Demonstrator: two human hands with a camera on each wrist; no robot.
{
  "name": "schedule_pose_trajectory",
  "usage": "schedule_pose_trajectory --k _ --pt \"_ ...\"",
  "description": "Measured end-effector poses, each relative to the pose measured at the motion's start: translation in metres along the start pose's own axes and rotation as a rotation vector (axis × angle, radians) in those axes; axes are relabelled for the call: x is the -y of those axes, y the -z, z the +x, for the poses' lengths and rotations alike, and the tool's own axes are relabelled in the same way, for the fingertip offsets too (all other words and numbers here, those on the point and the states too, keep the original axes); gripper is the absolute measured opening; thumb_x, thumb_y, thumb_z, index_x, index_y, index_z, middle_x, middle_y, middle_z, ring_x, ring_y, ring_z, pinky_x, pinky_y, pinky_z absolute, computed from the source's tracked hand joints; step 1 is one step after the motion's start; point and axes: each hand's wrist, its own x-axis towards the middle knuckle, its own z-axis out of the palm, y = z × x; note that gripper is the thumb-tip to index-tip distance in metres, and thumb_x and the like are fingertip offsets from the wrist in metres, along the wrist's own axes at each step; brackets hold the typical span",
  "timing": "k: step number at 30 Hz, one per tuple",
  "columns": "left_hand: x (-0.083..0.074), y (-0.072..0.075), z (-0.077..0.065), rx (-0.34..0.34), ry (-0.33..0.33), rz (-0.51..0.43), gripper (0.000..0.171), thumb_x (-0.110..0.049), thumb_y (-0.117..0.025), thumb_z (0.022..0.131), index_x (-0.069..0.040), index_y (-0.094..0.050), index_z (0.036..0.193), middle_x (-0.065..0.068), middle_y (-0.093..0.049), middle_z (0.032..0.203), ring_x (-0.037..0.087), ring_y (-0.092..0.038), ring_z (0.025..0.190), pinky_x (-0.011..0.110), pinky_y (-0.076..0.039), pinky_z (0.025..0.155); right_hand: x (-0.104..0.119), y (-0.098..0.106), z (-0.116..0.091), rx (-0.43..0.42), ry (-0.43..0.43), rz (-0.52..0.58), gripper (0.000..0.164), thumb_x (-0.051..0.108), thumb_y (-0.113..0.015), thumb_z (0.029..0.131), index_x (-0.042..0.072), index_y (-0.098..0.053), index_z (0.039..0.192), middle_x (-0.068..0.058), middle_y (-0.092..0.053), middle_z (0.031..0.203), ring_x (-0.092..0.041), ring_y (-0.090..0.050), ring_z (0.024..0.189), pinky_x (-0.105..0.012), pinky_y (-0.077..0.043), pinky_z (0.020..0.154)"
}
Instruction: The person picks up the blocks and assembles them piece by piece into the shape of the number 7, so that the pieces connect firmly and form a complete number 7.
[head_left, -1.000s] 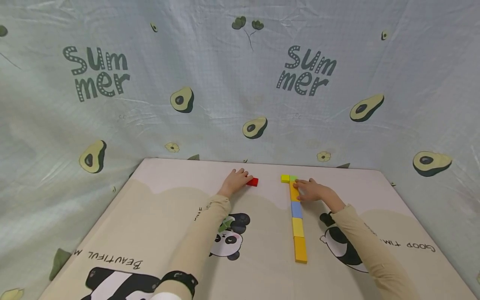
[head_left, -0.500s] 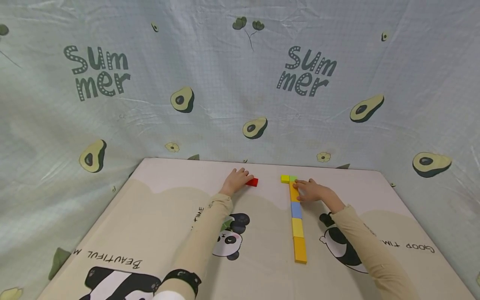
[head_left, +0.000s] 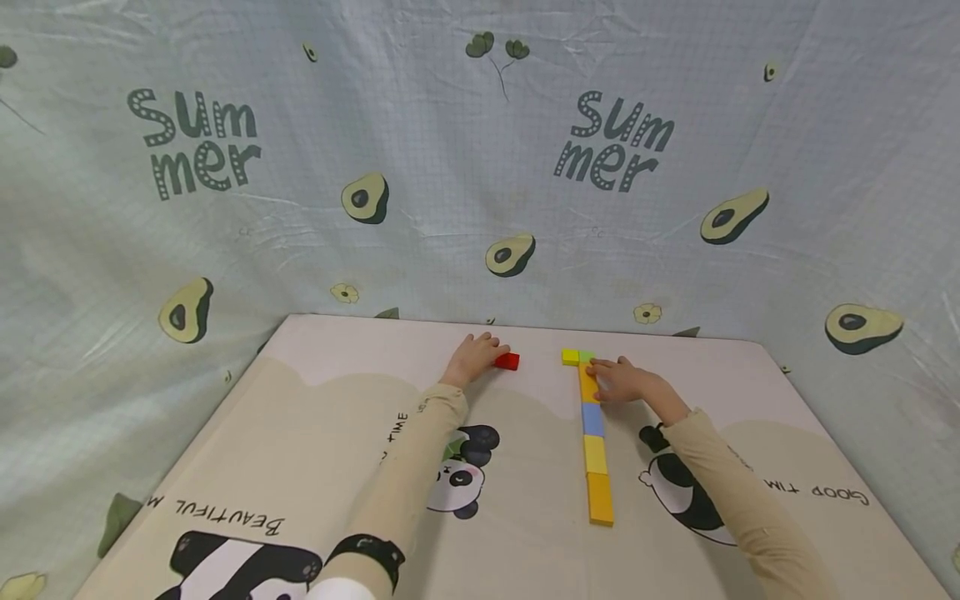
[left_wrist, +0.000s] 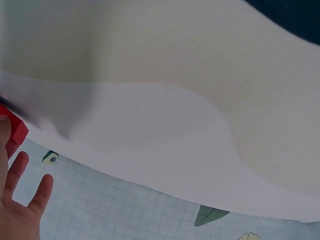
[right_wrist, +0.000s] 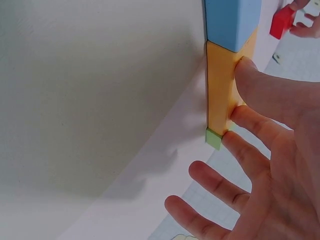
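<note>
In the head view my left hand [head_left: 471,360] pinches a red block [head_left: 508,362] near the back of the table. The left wrist view has the thumb on this red block [left_wrist: 19,131], with two other fingers spread away from it. My right hand [head_left: 624,381] rests its thumb and fingertips on an orange block [head_left: 588,382] in a line of blocks. Its fingers are fairly straight in the right wrist view, where the orange block [right_wrist: 220,90] lies between a blue block [right_wrist: 232,20] and a small green one [right_wrist: 213,138].
Toward the front, the line continues with a blue block [head_left: 593,419], a yellow block [head_left: 596,455] and another orange block [head_left: 600,500]. A small yellow block [head_left: 570,357] adjoins the green block [head_left: 587,356] at the far end. Behind the panda-print table hangs a patterned curtain [head_left: 435,125].
My left hand has shifted slightly to the right with the red block, which has moved a little toward the line. The right hand and the line look unmoved.
</note>
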Motion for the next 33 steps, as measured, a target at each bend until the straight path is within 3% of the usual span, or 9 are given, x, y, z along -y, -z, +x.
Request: schedule_pose_trajectory --k 4,7,18,33 --pt "-0.007 0.003 0.003 -0.025 -0.005 -0.008 0.028 -0.003 -0.046 0.09 -0.019 -0.055 0.111 0.002 -0.06 0.107 0.019 -0.05 0.104 0.038 -0.044 0.089 -0.002 -0.001 0.0 0.002 0.003 0.002 0.054 0.027 -0.054 0.087 0.003 -0.039 0.133 -0.021 -0.028 0.142 -0.052 -0.027 0.121 -0.06 -0.029 0.096" --pt "-0.012 -0.005 0.012 -0.023 -0.005 -0.02 0.028 -0.005 -0.046 0.09 -0.02 -0.054 0.113 0.002 -0.06 0.111 0.019 -0.049 0.108 0.039 -0.042 0.092 -0.003 0.0 0.0 0.0 0.01 0.007 0.054 0.026 -0.054 0.087 0.003 -0.038 0.133 -0.021 -0.028 0.142 -0.053 -0.026 0.121 -0.06 -0.029 0.096" --pt "-0.032 -0.009 0.039 -0.006 0.017 -0.004 0.032 -0.011 -0.049 0.09 -0.023 -0.051 0.12 -0.002 -0.058 0.117 0.016 -0.048 0.111 0.038 -0.041 0.094 -0.004 0.0 0.002 0.015 -0.008 0.019 0.056 0.029 -0.054 0.087 0.005 -0.037 0.134 -0.019 -0.027 0.144 -0.05 -0.028 0.12 -0.059 -0.029 0.097" --pt "-0.055 -0.014 0.056 0.003 0.089 -0.028 0.033 -0.013 -0.05 0.091 -0.026 -0.052 0.121 -0.002 -0.058 0.117 0.016 -0.047 0.111 0.042 -0.039 0.097 -0.004 -0.001 0.003 0.004 -0.014 0.034 0.053 0.028 -0.055 0.087 0.005 -0.04 0.133 -0.019 -0.028 0.144 -0.051 -0.027 0.122 -0.059 -0.029 0.097"
